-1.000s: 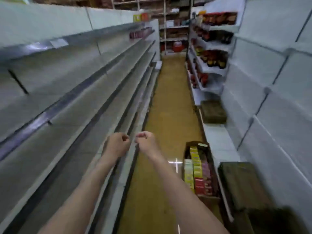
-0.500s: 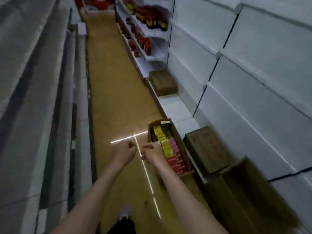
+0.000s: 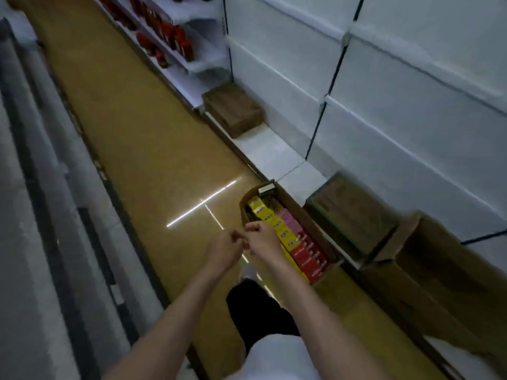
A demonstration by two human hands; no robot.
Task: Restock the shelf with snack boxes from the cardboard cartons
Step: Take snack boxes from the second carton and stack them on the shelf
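Snack boxes [image 3: 285, 237] rowed lengthwise in carton [image 3: 307, 215] along aisle; both hands [image 3: 225, 249] curled, empty.

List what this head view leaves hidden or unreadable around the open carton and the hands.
- Open carton: its near left part is hidden behind the right hand.
- Snack boxes: print too small and blurred to read.
- Left hand: fingers curled away, so anything pinched is hidden.
- Large carton at right: dark, interior unclear, cut off by the frame edge.
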